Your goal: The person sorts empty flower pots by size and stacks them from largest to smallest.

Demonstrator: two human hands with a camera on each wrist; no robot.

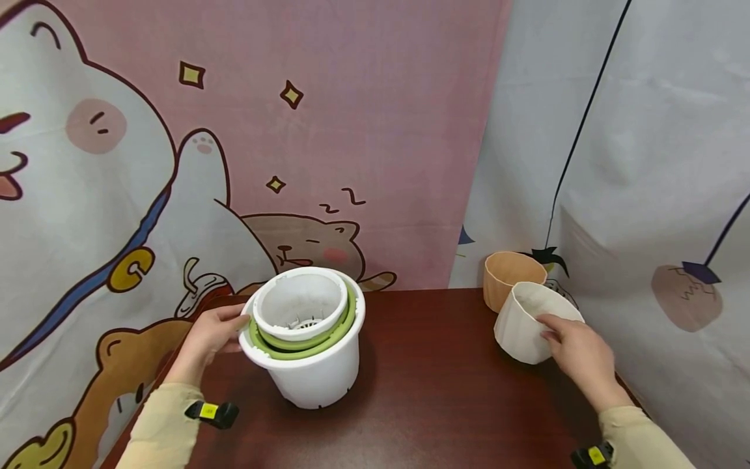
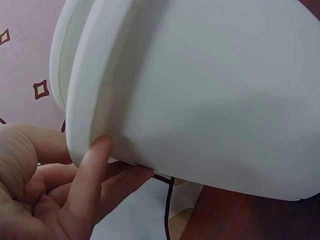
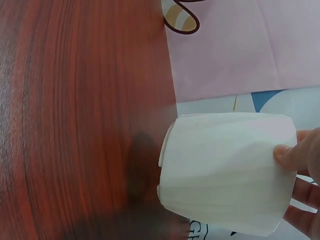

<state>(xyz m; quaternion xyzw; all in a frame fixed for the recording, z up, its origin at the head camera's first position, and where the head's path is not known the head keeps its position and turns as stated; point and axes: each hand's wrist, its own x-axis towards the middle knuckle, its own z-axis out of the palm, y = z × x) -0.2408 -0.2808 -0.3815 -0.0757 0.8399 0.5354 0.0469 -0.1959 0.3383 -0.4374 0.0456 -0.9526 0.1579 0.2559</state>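
The left hand (image 1: 213, 335) grips the large white pot (image 1: 321, 383) at the left side of its rim, the thumb pressed to the outer wall just below the lip in the left wrist view. The right hand (image 1: 580, 355) pinches the small white pot (image 1: 521, 335) at the right side of its rim; this pot leans, and whether its base touches the worktop (image 1: 433, 391) cannot be told.

The large white pot is at the left of the worktop, its mouth up, with green pots (image 1: 340, 332) nested in it and a smaller white inner pot (image 1: 301, 296) innermost. At the far right, just behind the small white pot, stands a tan pot (image 1: 497, 283). Beyond the worktop hangs a pink and white backdrop (image 1: 404, 130) with cartoon animals.
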